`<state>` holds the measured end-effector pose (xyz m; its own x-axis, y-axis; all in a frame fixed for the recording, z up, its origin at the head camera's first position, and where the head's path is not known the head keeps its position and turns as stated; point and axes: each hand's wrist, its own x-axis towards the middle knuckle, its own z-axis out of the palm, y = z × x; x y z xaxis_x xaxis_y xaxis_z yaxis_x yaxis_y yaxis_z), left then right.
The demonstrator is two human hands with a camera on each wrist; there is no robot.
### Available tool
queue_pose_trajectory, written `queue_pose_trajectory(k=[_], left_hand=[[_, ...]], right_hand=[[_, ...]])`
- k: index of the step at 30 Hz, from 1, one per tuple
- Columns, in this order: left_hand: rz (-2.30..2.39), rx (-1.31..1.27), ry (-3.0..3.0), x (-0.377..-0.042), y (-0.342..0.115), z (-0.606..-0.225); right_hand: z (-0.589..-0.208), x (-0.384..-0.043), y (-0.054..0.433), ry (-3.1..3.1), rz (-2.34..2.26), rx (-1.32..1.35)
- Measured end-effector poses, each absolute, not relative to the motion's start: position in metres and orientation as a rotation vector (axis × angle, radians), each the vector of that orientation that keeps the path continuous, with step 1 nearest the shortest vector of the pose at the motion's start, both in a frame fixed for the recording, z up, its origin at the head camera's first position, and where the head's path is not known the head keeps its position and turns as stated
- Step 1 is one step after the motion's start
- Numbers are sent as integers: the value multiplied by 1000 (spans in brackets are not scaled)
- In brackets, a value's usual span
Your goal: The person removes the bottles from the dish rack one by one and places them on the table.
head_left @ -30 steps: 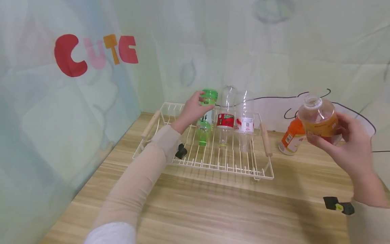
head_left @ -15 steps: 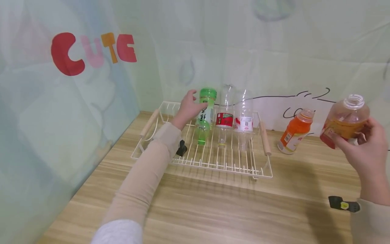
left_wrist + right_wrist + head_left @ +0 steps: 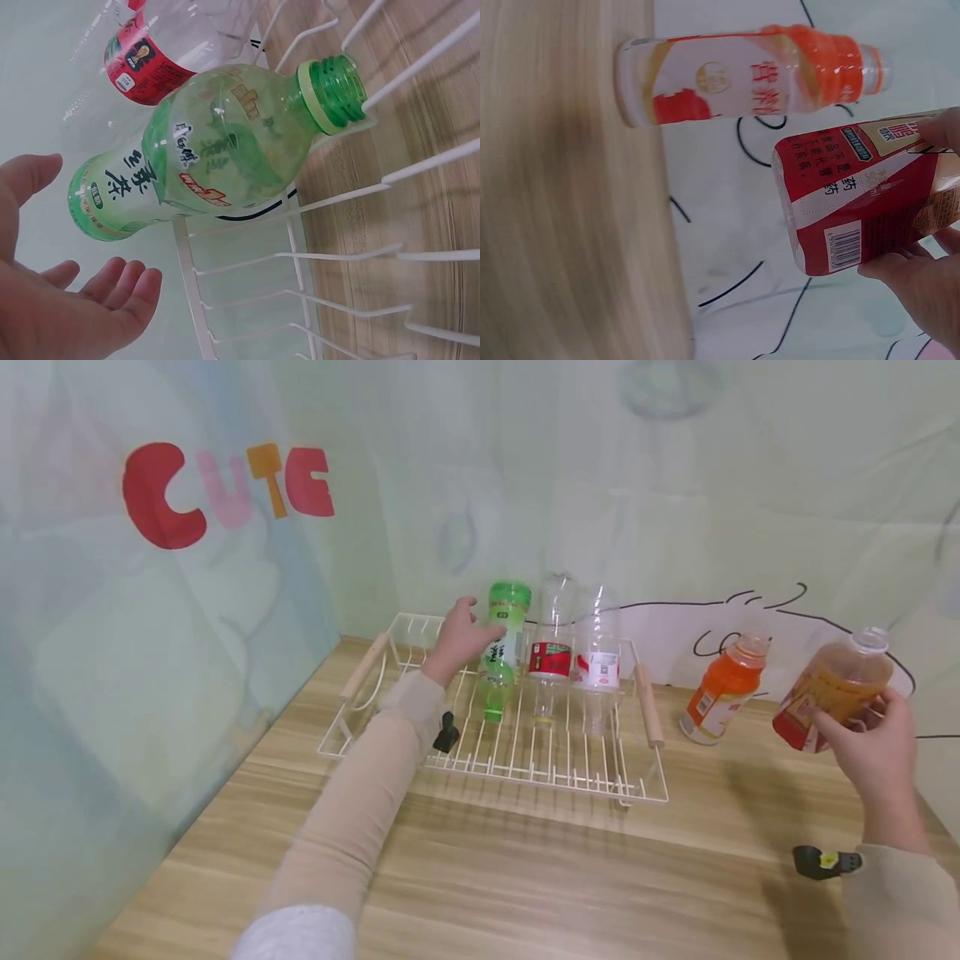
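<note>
A green plastic bottle (image 3: 504, 647) stands upside down in the white wire rack (image 3: 480, 766), its neck between the wires. Beside it my left hand (image 3: 461, 639) is spread; in the left wrist view the fingers curve loosely, apart from the bottle's base. My right hand (image 3: 870, 735) grips a clear bottle with a red and gold label (image 3: 832, 693), holding it tilted above the table, open mouth up. An orange-wrapped bottle (image 3: 723, 689) stands upright on the table to its left.
Two clear bottles, one with a red label (image 3: 550, 660) and one with a white and red label (image 3: 597, 669), stand upside down in the rack. Wooden handles (image 3: 649, 704) flank the rack. A printed cloth wall (image 3: 675, 510) rises behind the table (image 3: 525, 877).
My left hand has let go of the green bottle and drawn slightly left. My right hand has carried its bottle rightward, then lowered it, uncovering the orange-wrapped bottle.
</note>
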<state>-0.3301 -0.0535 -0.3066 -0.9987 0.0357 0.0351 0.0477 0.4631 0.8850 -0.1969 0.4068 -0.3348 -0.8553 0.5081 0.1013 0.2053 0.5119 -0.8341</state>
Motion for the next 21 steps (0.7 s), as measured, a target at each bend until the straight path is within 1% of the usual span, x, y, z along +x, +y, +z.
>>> queue_pose_trajectory(k=[8,15,21], left_hand=[[-1620,-62,-2754,-331,-55,-312],[-1586,-117,-2833,-332,-57,-319],[-1593,-120,-2882,-336,-56,-326]], right_hand=[[-352,-204,419,-2409,1413,-707],[-367,-212,425,-2417,1437,-807],[-376,-218,425,-2402,1477,-799]])
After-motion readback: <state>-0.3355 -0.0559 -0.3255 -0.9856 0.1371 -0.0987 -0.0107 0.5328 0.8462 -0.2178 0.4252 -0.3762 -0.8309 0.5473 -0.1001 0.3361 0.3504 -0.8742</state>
